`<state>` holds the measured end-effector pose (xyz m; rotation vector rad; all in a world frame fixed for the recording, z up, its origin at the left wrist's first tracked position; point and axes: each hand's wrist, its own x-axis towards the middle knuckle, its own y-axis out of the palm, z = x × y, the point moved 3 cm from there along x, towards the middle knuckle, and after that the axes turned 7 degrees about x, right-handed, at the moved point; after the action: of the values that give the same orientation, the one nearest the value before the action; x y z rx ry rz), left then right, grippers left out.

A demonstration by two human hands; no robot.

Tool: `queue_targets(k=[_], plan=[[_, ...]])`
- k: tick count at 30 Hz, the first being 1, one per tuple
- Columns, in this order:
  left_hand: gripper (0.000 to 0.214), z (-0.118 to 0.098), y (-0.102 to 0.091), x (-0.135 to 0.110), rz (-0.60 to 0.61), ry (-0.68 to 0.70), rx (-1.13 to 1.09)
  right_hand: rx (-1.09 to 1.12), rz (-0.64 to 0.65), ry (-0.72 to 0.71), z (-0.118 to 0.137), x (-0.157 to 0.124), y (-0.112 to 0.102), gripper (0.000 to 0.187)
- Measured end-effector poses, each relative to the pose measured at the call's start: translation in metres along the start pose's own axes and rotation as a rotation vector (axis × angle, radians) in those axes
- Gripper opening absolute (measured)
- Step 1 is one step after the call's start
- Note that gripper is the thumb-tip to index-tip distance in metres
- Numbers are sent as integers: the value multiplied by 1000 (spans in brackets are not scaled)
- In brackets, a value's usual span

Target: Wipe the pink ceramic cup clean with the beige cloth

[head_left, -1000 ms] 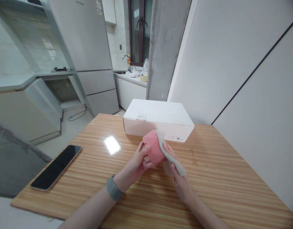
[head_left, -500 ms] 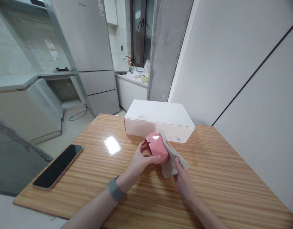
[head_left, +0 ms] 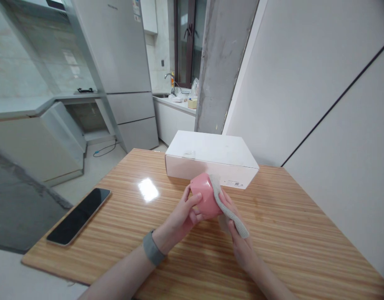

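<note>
A glossy pink plastic container [head_left: 204, 193], cup-like with rounded corners, is held above the table in front of the white box. My left hand [head_left: 188, 212] grips it from the left, thumb across its near side and fingers beneath. On its right side lies a grey ribbed cloth [head_left: 221, 200], pressed against the surface. My right hand [head_left: 238, 233] is closed around this cloth, with fingers behind it and the thumb in front. The container's opening is turned out of sight.
A white cardboard box [head_left: 210, 150] stands on the wooden table [head_left: 123, 221] just behind my hands. Near the table's left edge lies a phone [head_left: 81, 214]. A white wall [head_left: 320, 75] rises on the right; a fridge [head_left: 129, 54] and sink counter are beyond the table.
The pink container has been turned in my left hand, so its notched opening no longer shows. My left thumb has moved up its side, and the cloth is folded more narrowly against it.
</note>
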<state>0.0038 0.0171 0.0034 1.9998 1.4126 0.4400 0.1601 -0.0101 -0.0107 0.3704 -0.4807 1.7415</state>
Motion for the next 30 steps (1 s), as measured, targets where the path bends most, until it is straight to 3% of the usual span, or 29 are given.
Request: queue_targets(k=[4, 9, 17, 22, 24, 30], plan=[[59, 0, 2, -1, 54, -75, -84, -44, 19, -45, 6, 3, -2, 46], [76, 1, 4, -4, 52, -6, 24, 161, -114, 53, -5, 2, 1, 44], [60, 1, -1, 2, -5, 66, 62, 231, -145, 122, -10, -2, 6, 43], [41, 2, -3, 2, -50, -23, 33, -24, -33, -2, 1, -1, 2, 47], [43, 4, -4, 1, -52, -80, 5, -135, 33, -91, 9, 1, 1, 48], [52, 2, -2, 1, 106, -134, -81, -274, 116, -244, 22, 3, 1, 49]])
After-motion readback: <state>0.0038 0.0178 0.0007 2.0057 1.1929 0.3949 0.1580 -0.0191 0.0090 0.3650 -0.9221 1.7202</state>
